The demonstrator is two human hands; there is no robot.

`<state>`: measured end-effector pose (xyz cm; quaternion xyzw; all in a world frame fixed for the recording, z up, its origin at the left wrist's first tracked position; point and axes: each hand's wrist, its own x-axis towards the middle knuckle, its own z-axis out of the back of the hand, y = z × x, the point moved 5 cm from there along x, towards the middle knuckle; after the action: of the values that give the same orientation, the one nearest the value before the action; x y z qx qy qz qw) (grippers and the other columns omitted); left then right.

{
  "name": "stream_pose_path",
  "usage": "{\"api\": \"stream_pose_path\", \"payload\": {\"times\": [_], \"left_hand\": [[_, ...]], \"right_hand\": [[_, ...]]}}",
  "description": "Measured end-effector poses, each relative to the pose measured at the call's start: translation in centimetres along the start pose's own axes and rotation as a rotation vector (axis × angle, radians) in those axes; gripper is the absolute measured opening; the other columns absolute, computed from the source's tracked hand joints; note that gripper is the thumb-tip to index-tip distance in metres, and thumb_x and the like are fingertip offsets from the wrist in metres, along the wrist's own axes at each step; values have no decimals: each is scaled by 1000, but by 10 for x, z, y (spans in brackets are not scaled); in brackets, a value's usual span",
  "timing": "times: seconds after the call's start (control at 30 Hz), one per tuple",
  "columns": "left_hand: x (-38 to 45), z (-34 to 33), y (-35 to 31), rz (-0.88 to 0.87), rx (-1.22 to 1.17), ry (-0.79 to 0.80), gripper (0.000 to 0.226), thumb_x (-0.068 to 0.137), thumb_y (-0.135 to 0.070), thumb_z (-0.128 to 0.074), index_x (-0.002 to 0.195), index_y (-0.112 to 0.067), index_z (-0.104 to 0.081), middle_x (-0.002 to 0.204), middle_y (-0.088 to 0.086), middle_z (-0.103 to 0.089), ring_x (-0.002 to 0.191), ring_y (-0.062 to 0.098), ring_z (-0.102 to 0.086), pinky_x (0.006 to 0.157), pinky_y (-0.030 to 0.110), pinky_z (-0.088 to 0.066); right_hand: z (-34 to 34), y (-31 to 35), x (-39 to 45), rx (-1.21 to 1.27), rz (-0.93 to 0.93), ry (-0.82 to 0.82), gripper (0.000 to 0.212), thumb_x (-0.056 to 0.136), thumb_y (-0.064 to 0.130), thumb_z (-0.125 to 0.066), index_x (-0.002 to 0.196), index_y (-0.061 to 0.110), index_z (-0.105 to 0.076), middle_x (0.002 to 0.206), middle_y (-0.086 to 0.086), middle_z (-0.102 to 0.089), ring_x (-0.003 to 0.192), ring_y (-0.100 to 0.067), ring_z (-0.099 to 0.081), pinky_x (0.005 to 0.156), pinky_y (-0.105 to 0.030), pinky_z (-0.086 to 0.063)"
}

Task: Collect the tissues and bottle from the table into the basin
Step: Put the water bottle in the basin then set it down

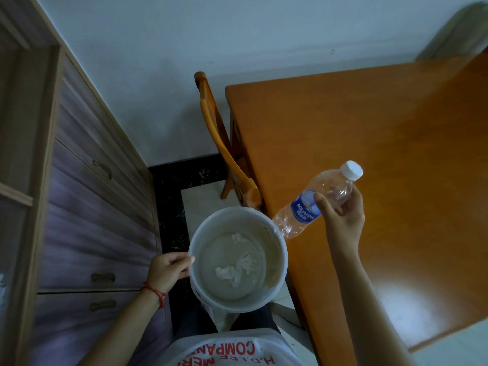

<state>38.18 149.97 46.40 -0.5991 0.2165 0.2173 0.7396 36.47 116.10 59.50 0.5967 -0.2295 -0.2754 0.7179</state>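
My left hand [169, 269] grips the left rim of a round white basin [274, 276] held in front of my body, beside the table's left edge. Crumpled white tissues [239, 268] lie on its bottom. My right hand [343, 215] holds a clear empty plastic bottle [314, 202] with a blue label and white cap. The bottle is tilted, cap up and to the right, its base hanging just over the basin's upper right rim. It is above the edge of the orange wooden table [383, 143].
A wooden chair [219, 138] stands tucked against the table's left side, just behind the basin. A tall cabinet with drawers [87, 207] runs along the left. A pale wall lies behind, and tiled floor shows between cabinet and table.
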Motion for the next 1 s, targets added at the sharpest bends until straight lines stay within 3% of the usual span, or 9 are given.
{"api": "stream_pose_path", "payload": {"times": [0.13,0.3,0.5,0.63,0.9,1.0], "left_hand": [[-2,0,2,1,6,17,23,81,3,-60,102,12,-62,76,17,-61,67,23,-59,47,12,-52],[-6,1,5,14,-12,2,21,80,3,-60,100,9,-63,72,13,-60,67,21,-58,47,12,-53],[-12,7,12,13,-19,23,22,81,0,-61,101,9,-63,78,15,-64,72,23,-61,50,13,-54],[-17,8,14,20,-35,29,22,81,1,-60,101,9,-63,78,14,-64,71,22,-62,48,12,-53],[-26,16,20,32,-47,-34,23,81,2,-60,102,10,-62,72,14,-61,67,21,-59,44,11,-51],[-32,19,22,28,-54,-55,24,81,4,-59,103,13,-61,72,12,-60,65,20,-58,43,10,-49]], "right_hand": [[-20,-15,-41,67,-84,187,42,79,3,-64,113,22,-48,99,9,-59,79,11,-62,63,-6,-50],[-66,-61,-81,-61,-268,481,54,74,23,-72,123,22,-48,109,4,-64,97,-12,-65,73,-23,-56],[-99,-80,-108,-271,-306,619,68,78,29,-70,135,21,-35,103,16,-56,98,-6,-59,72,-12,-48],[-103,-86,-113,-420,-315,651,81,81,36,-65,144,14,-18,140,-5,-46,128,-20,-45,102,-32,-41],[-61,-80,-99,-623,39,503,61,83,32,-63,136,17,-37,138,-3,-47,127,-17,-42,101,-24,-33],[-39,-93,-94,-683,16,486,61,85,31,-60,138,16,-35,142,-4,-42,131,-19,-37,106,-30,-31]]}}
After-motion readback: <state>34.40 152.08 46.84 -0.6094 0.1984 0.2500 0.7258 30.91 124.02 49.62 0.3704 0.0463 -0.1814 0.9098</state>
